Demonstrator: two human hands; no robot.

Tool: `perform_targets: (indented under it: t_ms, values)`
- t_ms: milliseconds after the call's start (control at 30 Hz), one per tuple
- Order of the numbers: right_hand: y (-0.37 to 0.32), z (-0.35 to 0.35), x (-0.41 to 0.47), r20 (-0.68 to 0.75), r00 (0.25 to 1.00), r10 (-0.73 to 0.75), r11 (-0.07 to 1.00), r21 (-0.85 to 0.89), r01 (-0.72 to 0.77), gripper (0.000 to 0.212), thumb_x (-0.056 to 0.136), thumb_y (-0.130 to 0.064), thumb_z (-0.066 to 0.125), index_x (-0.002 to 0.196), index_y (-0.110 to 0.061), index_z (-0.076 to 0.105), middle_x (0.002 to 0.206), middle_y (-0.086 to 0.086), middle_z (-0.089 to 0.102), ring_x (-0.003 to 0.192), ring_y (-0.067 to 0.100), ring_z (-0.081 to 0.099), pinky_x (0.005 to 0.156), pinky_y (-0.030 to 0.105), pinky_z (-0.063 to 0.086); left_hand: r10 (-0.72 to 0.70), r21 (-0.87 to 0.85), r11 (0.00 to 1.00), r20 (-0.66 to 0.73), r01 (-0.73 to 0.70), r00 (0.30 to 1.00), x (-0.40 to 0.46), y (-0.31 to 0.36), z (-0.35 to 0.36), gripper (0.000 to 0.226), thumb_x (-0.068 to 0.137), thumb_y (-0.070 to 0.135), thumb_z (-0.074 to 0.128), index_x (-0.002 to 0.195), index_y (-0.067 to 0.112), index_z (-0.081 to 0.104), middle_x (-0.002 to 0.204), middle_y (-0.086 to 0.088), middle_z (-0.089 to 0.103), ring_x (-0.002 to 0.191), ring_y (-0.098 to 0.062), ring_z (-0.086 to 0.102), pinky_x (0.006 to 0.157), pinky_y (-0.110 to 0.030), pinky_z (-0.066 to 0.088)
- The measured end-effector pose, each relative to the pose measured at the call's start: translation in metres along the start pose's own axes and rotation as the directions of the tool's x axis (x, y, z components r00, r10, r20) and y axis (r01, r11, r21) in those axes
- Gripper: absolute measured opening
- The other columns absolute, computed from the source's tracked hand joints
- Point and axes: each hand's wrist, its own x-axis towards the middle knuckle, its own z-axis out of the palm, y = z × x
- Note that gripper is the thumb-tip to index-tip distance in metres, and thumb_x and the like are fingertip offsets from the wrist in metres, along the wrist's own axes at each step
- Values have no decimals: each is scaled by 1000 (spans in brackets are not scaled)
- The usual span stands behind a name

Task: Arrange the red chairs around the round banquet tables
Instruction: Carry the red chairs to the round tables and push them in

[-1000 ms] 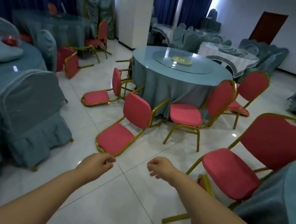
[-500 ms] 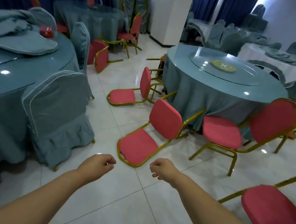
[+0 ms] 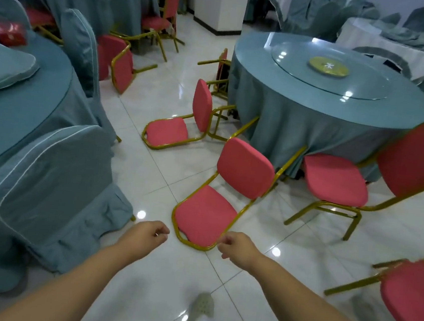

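White glossy floor tiles (image 3: 167, 176) run between round banquet tables. At two o'clock stands the nearest round table (image 3: 302, 112), draped in teal cloth. An upright red chair (image 3: 360, 181) sits at three o'clock against it. At twelve o'clock a tipped red chair (image 3: 217, 200) lies on its back. Just short of it, the left hand (image 3: 145, 235) and right hand (image 3: 238, 248) hover loosely curled, grasping nothing.
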Motion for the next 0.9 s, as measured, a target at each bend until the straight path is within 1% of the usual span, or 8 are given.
perform_targets:
  t_ms: [133,233,400,567,633,733,800,900]
  values:
    - [-10,-23,59,2,999,41,999,-21,-41,16,89,-15,55,73,-17,57,80,-1,57,79,16,57,69,27,47,1,-14,1000,39,-1,999,63,5,-11,8,91,25,58,95,29,64,95,9,66,90,-7,61,85,-24,50]
    - [-20,-40,103,30,997,72,997,-37,-71,12,90,-16,55,78,-13,57,81,1,55,78,15,54,69,27,45,-30,-10,999,53,30,998,110,8,-30,10,90,25,59,89,35,60,91,10,66,88,-7,61,84,-24,50]
    - [-40,-57,176,56,992,113,990,-92,-108,27,89,-19,56,64,-19,47,73,0,52,76,16,54,72,34,48,-49,17,999,61,48,997,182,9,-59,9,89,26,61,91,35,57,89,13,62,86,-8,60,79,-21,48]
    - [-59,-48,225,78,978,193,980,-69,-188,27,90,-20,56,64,-20,50,79,3,56,79,17,56,71,28,45,-75,34,997,122,72,990,242,-14,-72,10,88,26,63,96,32,59,96,8,64,88,-11,61,79,-24,52]
    - [-66,-43,243,85,971,225,974,-39,-222,25,90,-19,56,66,-19,53,81,3,56,80,17,56,73,28,45,-73,44,997,166,66,983,267,-27,-77,13,88,26,62,101,28,63,100,6,65,89,-11,61,79,-25,52]
    - [-71,-29,269,55,954,296,954,24,-297,13,90,-21,56,78,-15,60,87,3,59,87,22,60,78,32,49,-57,71,997,258,40,965,305,-45,-84,19,90,24,61,109,23,63,103,6,63,91,-11,59,78,-24,50]
    - [-75,-14,284,17,941,338,938,69,-339,12,89,-19,57,85,-12,64,91,7,61,90,26,62,79,35,51,-47,90,996,327,18,944,328,-60,-89,19,90,25,60,109,26,61,102,10,60,91,-10,58,77,-23,48]
    - [-77,17,307,-15,916,402,908,137,-396,13,90,-18,56,91,-10,65,97,11,66,89,25,64,83,38,53,-56,100,995,392,18,918,361,-89,-89,18,88,23,61,103,32,58,102,10,59,90,-11,59,84,-27,52]
